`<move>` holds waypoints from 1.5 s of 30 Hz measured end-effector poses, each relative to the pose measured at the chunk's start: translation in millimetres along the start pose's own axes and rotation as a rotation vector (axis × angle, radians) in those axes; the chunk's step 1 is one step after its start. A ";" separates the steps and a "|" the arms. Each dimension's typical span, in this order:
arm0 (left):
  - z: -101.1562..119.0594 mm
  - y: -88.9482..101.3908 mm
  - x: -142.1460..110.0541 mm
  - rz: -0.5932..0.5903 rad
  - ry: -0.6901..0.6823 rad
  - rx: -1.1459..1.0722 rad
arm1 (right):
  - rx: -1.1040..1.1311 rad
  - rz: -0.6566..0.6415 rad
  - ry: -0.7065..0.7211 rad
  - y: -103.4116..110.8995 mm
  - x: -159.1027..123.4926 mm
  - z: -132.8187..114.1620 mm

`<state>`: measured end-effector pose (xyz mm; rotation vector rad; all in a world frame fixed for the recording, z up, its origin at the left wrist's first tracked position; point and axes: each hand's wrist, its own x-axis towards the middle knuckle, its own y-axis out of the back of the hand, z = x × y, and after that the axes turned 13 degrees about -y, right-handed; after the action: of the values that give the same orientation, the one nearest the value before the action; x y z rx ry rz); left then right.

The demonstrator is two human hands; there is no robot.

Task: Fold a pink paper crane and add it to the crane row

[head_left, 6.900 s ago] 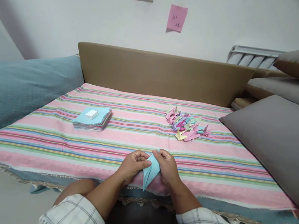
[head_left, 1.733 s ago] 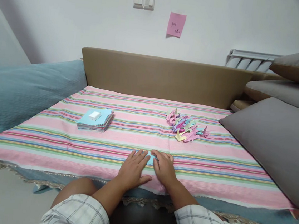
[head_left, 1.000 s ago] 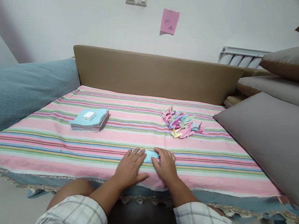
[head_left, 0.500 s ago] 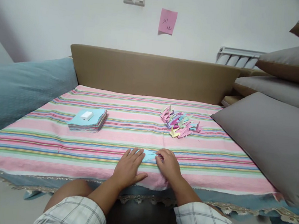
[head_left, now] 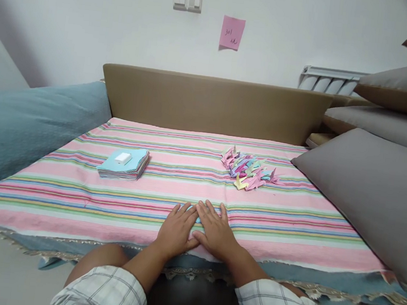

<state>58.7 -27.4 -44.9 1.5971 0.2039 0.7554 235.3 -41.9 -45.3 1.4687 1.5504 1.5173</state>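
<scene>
A light blue piece of folded paper (head_left: pixel 198 220) lies flat on the striped cloth, mostly covered by my two hands. My left hand (head_left: pixel 177 230) presses on it from the left, palm down with fingers stretched out. From the right, my right hand (head_left: pixel 215 229) lies flat over the paper, its fingers spread and its fingertips touching those of my left hand. Beyond them to the right is a heap of small folded paper cranes (head_left: pixel 247 170) in pink, purple, blue, green and yellow. A stack of square paper (head_left: pixel 123 165), light blue on top, sits farther left.
A small white block (head_left: pixel 123 158) rests on the paper stack. The striped cloth (head_left: pixel 170 183) covers the seat. Grey cushions (head_left: pixel 375 191) pile up at the right, a blue-covered armrest (head_left: pixel 37 124) stands at the left, and a brown backrest (head_left: pixel 212 104) runs behind.
My right hand has gone from pinching the paper's right tip to lying flat over it, beside my left hand. The left hand stays flat on the paper. The view has shifted slightly.
</scene>
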 end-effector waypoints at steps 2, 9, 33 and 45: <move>0.0 -0.6 -0.3 -0.010 -0.001 -0.003 | -0.016 -0.028 -0.007 -4.2 -0.6 -1.9; -1.4 -10.5 -4.3 0.116 0.003 0.019 | 0.009 -0.067 -0.064 -8.1 0.9 -1.9; 5.2 13.0 -16.6 0.087 -0.040 0.044 | 0.071 -0.053 -0.073 -8.9 0.6 -1.5; 0.5 12.0 -15.1 0.057 -0.060 0.011 | 0.374 0.108 -0.208 -6.1 10.5 11.7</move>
<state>43.9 -38.3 -38.8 1.6392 0.1200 0.7500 240.9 -26.8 -50.5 1.8784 1.7122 1.1241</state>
